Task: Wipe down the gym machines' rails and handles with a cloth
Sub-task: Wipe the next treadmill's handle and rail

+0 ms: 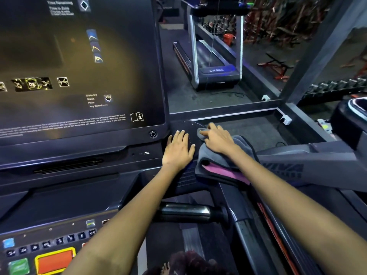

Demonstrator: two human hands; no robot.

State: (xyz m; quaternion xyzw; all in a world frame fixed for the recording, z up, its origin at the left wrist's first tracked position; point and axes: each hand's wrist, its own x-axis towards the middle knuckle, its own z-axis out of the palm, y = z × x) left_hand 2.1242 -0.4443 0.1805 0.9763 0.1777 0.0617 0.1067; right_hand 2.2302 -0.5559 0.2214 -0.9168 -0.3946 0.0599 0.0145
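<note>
- Two hands up at the right corner of a treadmill console [79, 76], the biggest thing in view; dark screen, button panel [49, 253] low left.
- Side rail [297, 167], grey, runs off to my right from that corner; second treadmill [214, 62] well apart, behind.
- Metal handle [186, 212] sits below my forearms, looks untouched as far as I can judge.
- Cloth [216, 155], grey with a pink inner face, folded, lies on the console corner where the rail starts.
- Right hand [218, 138] flat on the cloth, fingers fairly straight, pressing not gripping.
- Left hand [177, 148] flat on bare console just beside the cloth, fingers straight, holding nothing.
- My call for doing it well: keep the palm pressure even, drag the cloth along the rail in one pass, wrap it round the handle after, left hand bracing.
</note>
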